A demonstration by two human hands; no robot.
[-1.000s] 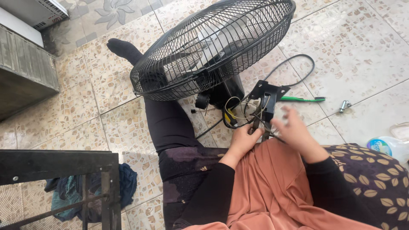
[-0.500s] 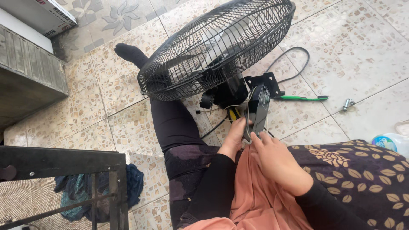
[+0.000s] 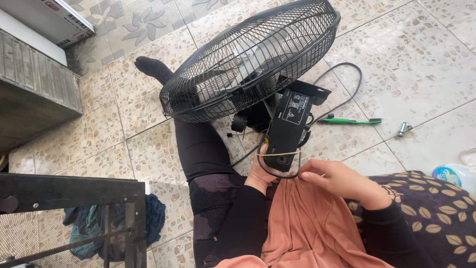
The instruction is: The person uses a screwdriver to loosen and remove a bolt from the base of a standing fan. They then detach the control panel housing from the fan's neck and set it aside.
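Note:
A black wire-caged fan lies across my outstretched leg on the tiled floor. Its black control housing points toward me. My left hand grips the near end of that housing from below. My right hand is just right of it, fingertips pinching a thin pale wire that crosses the housing's end. A black power cord loops out behind the housing.
A green-handled screwdriver and a small metal fitting lie on the tiles to the right. A black metal frame with cloth under it stands at lower left. A grey step is at upper left, a plastic bottle at far right.
The control housing has been turned from open, wires showing, to its closed back facing up. My right hand moved from above the housing to its near end. The view shifted closer.

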